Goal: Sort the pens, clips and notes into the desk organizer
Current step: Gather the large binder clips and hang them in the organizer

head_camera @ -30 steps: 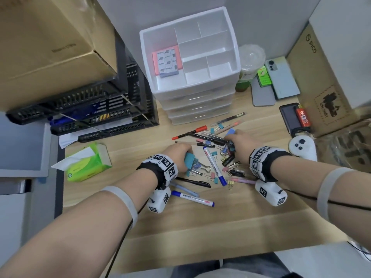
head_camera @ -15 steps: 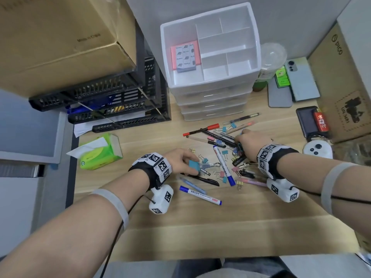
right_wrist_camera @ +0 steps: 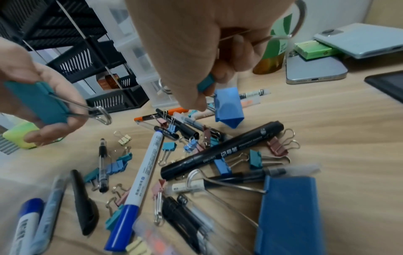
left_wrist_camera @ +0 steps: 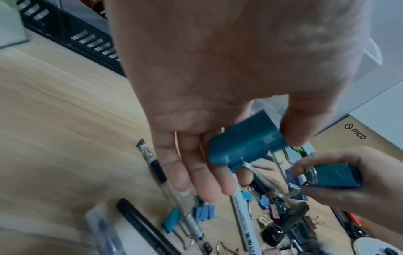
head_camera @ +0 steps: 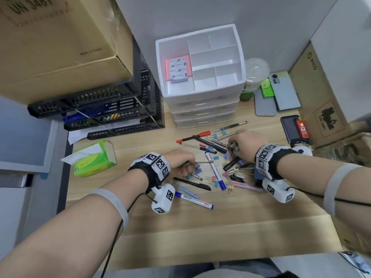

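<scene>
My left hand (head_camera: 187, 167) hovers over the near-left side of the pile and grips a large teal binder clip (left_wrist_camera: 244, 146); its wire handles (head_camera: 202, 161) point right. At the far side of the pile my right hand (head_camera: 232, 144) pinches a second teal binder clip (left_wrist_camera: 335, 175). A blue clip (right_wrist_camera: 227, 105) sits just under those fingers; whether they hold it too is unclear. Loose pens, such as a blue-capped marker (head_camera: 213, 170) and a black marker (right_wrist_camera: 222, 150), lie among small clips on the desk. The white organizer (head_camera: 240, 57) stands behind, with notes (head_camera: 177, 70) in its left compartment.
A green tissue pack (head_camera: 94, 159) lies left of the pile, black trays (head_camera: 112, 109) and a cardboard box (head_camera: 60, 47) behind it. Phones (head_camera: 281, 93), a bottle (head_camera: 255, 77) and a white controller (head_camera: 301, 151) sit at the right. A big dark blue clip (right_wrist_camera: 290, 215) lies near my right wrist.
The left hand has turned its teal clip under the palm, so only the handles show from above. The right hand has stayed at the pile's far side and closed on a clip.
</scene>
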Motion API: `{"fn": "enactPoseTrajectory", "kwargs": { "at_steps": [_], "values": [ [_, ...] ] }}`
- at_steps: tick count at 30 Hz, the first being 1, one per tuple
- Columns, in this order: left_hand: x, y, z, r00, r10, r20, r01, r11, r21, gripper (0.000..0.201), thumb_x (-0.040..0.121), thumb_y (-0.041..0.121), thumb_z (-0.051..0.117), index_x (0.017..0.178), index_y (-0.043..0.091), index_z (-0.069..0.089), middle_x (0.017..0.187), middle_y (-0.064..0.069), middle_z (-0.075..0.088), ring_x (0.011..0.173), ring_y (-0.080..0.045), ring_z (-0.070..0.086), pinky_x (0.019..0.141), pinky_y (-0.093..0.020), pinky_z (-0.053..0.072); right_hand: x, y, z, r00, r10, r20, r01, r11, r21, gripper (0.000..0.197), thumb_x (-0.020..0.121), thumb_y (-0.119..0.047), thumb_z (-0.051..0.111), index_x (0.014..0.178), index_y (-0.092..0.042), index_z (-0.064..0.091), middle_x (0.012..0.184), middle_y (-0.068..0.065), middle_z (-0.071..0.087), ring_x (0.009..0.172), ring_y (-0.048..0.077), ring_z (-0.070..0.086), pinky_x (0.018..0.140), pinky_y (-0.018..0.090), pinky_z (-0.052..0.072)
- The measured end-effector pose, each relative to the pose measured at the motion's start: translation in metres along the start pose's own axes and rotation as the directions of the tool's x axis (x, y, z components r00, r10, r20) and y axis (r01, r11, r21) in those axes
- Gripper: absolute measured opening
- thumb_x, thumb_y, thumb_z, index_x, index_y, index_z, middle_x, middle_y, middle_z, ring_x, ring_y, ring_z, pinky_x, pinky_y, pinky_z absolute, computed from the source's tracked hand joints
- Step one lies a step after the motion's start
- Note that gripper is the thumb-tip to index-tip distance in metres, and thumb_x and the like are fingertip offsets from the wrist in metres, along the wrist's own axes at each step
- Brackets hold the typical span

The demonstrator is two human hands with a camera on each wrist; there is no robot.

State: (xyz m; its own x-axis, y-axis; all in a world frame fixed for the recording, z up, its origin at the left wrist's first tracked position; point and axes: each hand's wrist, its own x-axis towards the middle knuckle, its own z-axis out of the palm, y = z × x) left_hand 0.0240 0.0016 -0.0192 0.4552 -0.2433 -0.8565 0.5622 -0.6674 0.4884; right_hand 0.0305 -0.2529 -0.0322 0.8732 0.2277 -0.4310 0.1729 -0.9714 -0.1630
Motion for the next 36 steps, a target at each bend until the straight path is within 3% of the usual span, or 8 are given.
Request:
{"fn": "enactPoseTrajectory", "kwargs": {
  "at_steps": [4,8,11,15,20,26,32,36],
  "values": [
    [0.004,0.007,-0.001,0.999,0.019,-0.049,-0.024,0.995,-0.095,0.022,0.094,0.008,0.042,0.093,0.001,0.063,0.063,-0.002,0.061,0.042,-0.012,0.055,0.043,-0.021,0.044,-0.011,0.001,-0.012,1.000,0.011,-0.020,-0.006,0.973,0.230,0.034,0.083,-0.028,0.072,0.116,-0.029,0.070,0.118,-0.003,0.067,0.086,0.013,0.060,0.071,0.026,0.051],
    [0.000,0.011,0.000,0.990,-0.023,-0.137,-0.013,0.966,-0.258,0.026,0.094,0.009,0.034,0.078,0.011,0.053,0.060,-0.002,0.055,0.042,-0.014,0.052,0.042,-0.021,0.043,-0.021,-0.012,-0.019,0.999,0.026,0.033,-0.041,0.754,0.655,0.027,0.077,-0.010,0.076,0.104,-0.011,0.074,0.093,0.003,0.067,0.063,0.007,0.055,0.047,0.006,0.041],
    [-0.003,0.012,0.003,0.984,-0.065,-0.165,0.000,0.930,-0.368,0.025,0.091,0.013,0.032,0.075,0.011,0.052,0.060,-0.004,0.050,0.049,-0.021,0.045,0.051,-0.026,0.044,-0.023,-0.026,-0.023,0.991,0.000,0.133,-0.112,0.529,0.841,0.016,0.079,-0.005,0.075,0.090,0.004,0.067,0.073,0.008,0.058,0.061,0.015,0.052,0.046,0.015,0.041],
    [-0.005,0.009,0.014,0.981,-0.079,-0.177,-0.002,0.909,-0.416,0.015,0.086,0.018,0.043,0.075,0.011,0.049,0.064,-0.005,0.043,0.051,-0.020,0.038,0.053,-0.028,0.040,-0.020,-0.041,-0.015,0.966,-0.055,0.251,-0.237,0.186,0.954,0.006,0.084,-0.005,0.071,0.083,-0.008,0.066,0.054,0.000,0.046,0.044,0.012,0.032,0.041,0.022,0.021],
    [-0.015,0.006,0.022,0.999,0.006,-0.040,-0.027,0.834,-0.551,0.023,0.081,0.033,0.053,0.081,0.010,0.054,0.062,-0.004,0.043,0.053,-0.019,0.037,0.059,-0.029,0.043,-0.021,-0.056,-0.004,0.968,-0.039,0.247,-0.248,-0.019,0.969,0.024,0.090,-0.004,0.063,0.068,-0.016,0.058,0.058,-0.001,0.052,0.043,0.008,0.029,0.046,0.023,0.011],
    [-0.020,0.006,0.024,0.993,0.115,0.010,-0.096,0.876,-0.472,0.023,0.097,0.035,0.061,0.095,0.011,0.059,0.076,-0.006,0.053,0.054,-0.015,0.043,0.053,-0.026,0.047,-0.022,-0.061,0.004,0.954,-0.015,0.301,-0.301,-0.113,0.947,0.019,0.092,-0.013,0.061,0.075,-0.017,0.054,0.063,-0.004,0.047,0.044,0.006,0.026,0.038,0.018,0.013],
    [-0.012,-0.002,0.026,0.988,0.150,-0.027,-0.152,0.964,-0.219,0.003,0.092,0.011,0.068,0.090,0.011,0.066,0.090,-0.024,0.063,0.048,-0.011,0.052,0.048,-0.023,0.039,-0.032,-0.059,0.005,0.927,0.015,0.375,-0.375,-0.031,0.927,0.015,0.091,-0.020,0.066,0.078,-0.016,0.059,0.051,-0.006,0.048,0.038,0.006,0.030,0.049,0.024,0.020],
    [-0.006,-0.005,0.026,0.991,0.101,-0.092,-0.120,0.961,-0.247,0.014,0.088,0.005,0.071,0.082,0.012,0.061,0.080,-0.016,0.065,0.053,-0.015,0.052,0.047,-0.024,0.041,-0.022,-0.026,0.016,0.864,0.286,0.415,-0.442,0.037,0.896,0.055,0.054,-0.039,0.081,0.098,-0.011,0.065,0.073,0.008,0.060,0.058,0.023,0.053,0.059,0.037,0.046]
  ]
}}
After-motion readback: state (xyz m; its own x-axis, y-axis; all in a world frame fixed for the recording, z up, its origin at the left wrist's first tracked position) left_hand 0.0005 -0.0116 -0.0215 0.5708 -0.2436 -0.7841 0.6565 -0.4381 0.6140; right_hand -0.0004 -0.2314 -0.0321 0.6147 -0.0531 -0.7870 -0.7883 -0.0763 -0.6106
